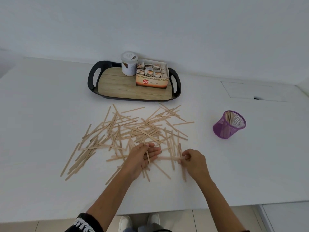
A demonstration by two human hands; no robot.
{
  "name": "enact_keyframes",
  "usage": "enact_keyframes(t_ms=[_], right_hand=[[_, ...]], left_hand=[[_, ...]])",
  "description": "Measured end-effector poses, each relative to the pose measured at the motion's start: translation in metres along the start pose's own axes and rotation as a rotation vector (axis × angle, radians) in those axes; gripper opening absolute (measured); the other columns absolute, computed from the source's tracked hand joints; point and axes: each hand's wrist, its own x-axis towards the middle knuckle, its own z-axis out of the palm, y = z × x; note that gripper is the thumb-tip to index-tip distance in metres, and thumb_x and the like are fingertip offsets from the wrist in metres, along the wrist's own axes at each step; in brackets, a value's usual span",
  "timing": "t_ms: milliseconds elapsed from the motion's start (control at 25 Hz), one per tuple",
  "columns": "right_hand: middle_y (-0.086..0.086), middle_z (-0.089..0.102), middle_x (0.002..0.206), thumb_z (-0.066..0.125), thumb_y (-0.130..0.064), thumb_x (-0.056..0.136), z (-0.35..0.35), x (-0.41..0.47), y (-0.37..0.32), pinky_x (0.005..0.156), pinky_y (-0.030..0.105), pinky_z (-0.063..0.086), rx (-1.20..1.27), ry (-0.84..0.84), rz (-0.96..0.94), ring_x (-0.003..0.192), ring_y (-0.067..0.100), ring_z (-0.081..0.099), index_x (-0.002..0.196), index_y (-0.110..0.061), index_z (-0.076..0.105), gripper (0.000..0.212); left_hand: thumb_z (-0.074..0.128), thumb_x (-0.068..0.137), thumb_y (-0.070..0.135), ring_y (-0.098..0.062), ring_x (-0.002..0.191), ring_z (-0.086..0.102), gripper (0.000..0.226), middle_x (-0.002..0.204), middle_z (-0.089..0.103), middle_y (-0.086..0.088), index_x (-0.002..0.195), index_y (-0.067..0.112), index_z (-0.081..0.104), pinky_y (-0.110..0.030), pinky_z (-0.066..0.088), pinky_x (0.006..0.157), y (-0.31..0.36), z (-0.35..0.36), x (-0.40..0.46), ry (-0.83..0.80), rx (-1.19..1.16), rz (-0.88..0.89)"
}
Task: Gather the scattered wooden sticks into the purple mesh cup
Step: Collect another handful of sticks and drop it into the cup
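Observation:
Many thin wooden sticks (pixel 127 131) lie scattered in a loose heap across the middle of the white table. The purple mesh cup (pixel 229 125) stands upright to the right of the heap, with several sticks inside it. My left hand (pixel 142 156) lies palm up at the heap's near edge, fingers straight, with a stick (pixel 148 157) resting across its palm. My right hand (pixel 194 161) is just right of it and pinches the end of a stick (pixel 168 158) that lies level between the two hands.
A black tray (pixel 93 84) with a wood-look base stands behind the sticks, holding a white jar (pixel 128 63) and a ginger tea box (pixel 151 82). The table's front edge (pixel 184 208) runs close to my body, with my shoes and floor below.

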Motion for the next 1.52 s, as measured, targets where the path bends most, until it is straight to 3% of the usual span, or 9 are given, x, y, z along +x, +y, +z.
enact_keyframes(t_ms=[200,320,440,520,760,960,1120,1360,1520], right_hand=[[0.013,0.062,0.095,0.061,-0.005,0.085,0.01,0.017,-0.015,0.071,0.019,0.037,-0.002,0.077,-0.034,0.087,0.024,0.06,0.101,-0.007,0.07,0.018],[0.013,0.06,0.113,0.059,-0.014,0.09,0.019,0.018,-0.022,0.082,0.019,0.039,0.029,0.141,-0.119,0.103,0.026,0.059,0.112,-0.005,0.066,0.025],[0.014,0.04,0.145,0.061,-0.044,0.087,0.036,0.012,-0.022,0.11,0.034,0.032,-0.051,-0.029,-0.211,0.137,0.028,0.034,0.135,-0.012,0.048,0.06],[0.012,0.027,0.154,0.055,-0.05,0.088,0.046,0.009,-0.019,0.115,0.043,0.025,-0.213,-0.062,-0.287,0.144,0.027,0.02,0.141,-0.019,0.041,0.063],[0.008,0.062,0.128,0.051,-0.012,0.095,0.042,0.008,-0.017,0.089,0.04,0.053,-0.236,0.158,-0.428,0.118,0.026,0.057,0.13,-0.011,0.056,0.035],[0.004,0.065,0.113,0.042,-0.007,0.095,0.032,0.021,-0.02,0.078,0.031,0.051,-0.382,0.13,-0.436,0.1,0.022,0.061,0.118,-0.012,0.06,0.03],[0.004,0.066,0.091,0.046,-0.005,0.087,0.022,0.032,-0.026,0.068,0.029,0.046,-0.311,0.083,-0.32,0.079,0.021,0.059,0.092,-0.009,0.063,0.019],[-0.003,0.072,0.082,0.065,-0.007,0.073,0.002,0.046,-0.023,0.065,0.019,0.047,0.153,-0.005,-0.055,0.074,0.01,0.063,0.085,-0.013,0.074,0.016],[0.008,0.07,0.075,0.073,0.0,0.072,-0.025,0.055,-0.024,0.061,0.024,0.049,0.654,-0.165,0.179,0.062,0.016,0.06,0.083,-0.004,0.075,0.012]], left_hand=[[0.043,0.102,0.017,-0.026,0.091,0.072,0.026,0.096,0.073,-0.019,0.106,-0.002,0.061,-0.026,0.058,0.068,-0.002,0.0,0.001,0.022,-0.03,0.016],[0.042,0.102,0.017,-0.026,0.09,0.072,0.026,0.095,0.074,-0.019,0.106,-0.002,0.061,-0.026,0.058,0.066,-0.003,0.0,0.001,0.037,-0.046,0.027],[0.043,0.102,0.017,-0.028,0.093,0.071,0.027,0.096,0.073,-0.021,0.106,-0.003,0.06,-0.026,0.058,0.068,-0.005,-0.001,0.001,0.034,-0.087,0.046],[0.043,0.102,0.017,-0.029,0.094,0.071,0.028,0.097,0.072,-0.022,0.107,-0.004,0.06,-0.027,0.058,0.069,-0.006,-0.002,0.001,0.037,-0.099,0.054],[0.044,0.101,0.018,-0.029,0.095,0.071,0.027,0.098,0.073,-0.02,0.108,-0.002,0.061,-0.027,0.058,0.07,-0.007,-0.003,0.001,0.057,-0.084,0.073],[0.045,0.101,0.019,-0.028,0.094,0.071,0.027,0.097,0.073,-0.021,0.107,-0.002,0.062,-0.028,0.059,0.07,-0.008,-0.001,0.0,0.075,-0.09,0.091],[0.044,0.101,0.018,-0.027,0.092,0.072,0.027,0.096,0.073,-0.02,0.106,-0.002,0.062,-0.027,0.058,0.068,-0.007,0.0,-0.001,0.095,-0.078,0.09],[0.043,0.101,0.016,-0.027,0.09,0.072,0.027,0.094,0.073,-0.019,0.105,-0.002,0.063,-0.028,0.059,0.068,-0.007,0.001,0.0,0.11,-0.081,0.084],[0.044,0.101,0.016,-0.024,0.086,0.073,0.025,0.093,0.074,-0.017,0.103,0.0,0.064,-0.028,0.059,0.067,-0.004,0.004,0.002,0.115,-0.084,0.051]])
